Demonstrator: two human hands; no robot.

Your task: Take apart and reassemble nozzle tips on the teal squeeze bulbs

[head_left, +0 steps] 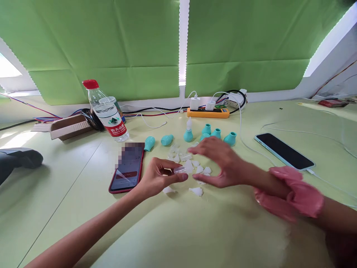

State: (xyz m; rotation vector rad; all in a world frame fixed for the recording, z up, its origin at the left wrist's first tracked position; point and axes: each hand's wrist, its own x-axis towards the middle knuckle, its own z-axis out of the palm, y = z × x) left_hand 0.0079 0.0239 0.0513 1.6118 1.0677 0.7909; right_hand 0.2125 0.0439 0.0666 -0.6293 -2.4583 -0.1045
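Note:
My left hand (157, 178) pinches a short clear plastic tube (180, 169) between thumb and fingers, low over the table. Just to the right, my right hand (225, 163) hovers with thumb and fingers spread, nothing between them. Under and around both hands lie small translucent white plastic nozzle pieces (196, 191) and more clear tubes (185, 158), partly covered by the fingers. Behind them are several teal rubber bulbs (230, 139), some lying on their sides. One upright teal bulb (188, 135) has a whitish translucent piece (189, 123) in its mouth.
A phone in a red case (126, 169) lies left of my left hand. Farther back stand a water bottle (111, 117) and an open cardboard box (73, 127). An orange power strip (208, 112) with cables sits behind. At right, another phone (284, 150) is plugged into a white cable.

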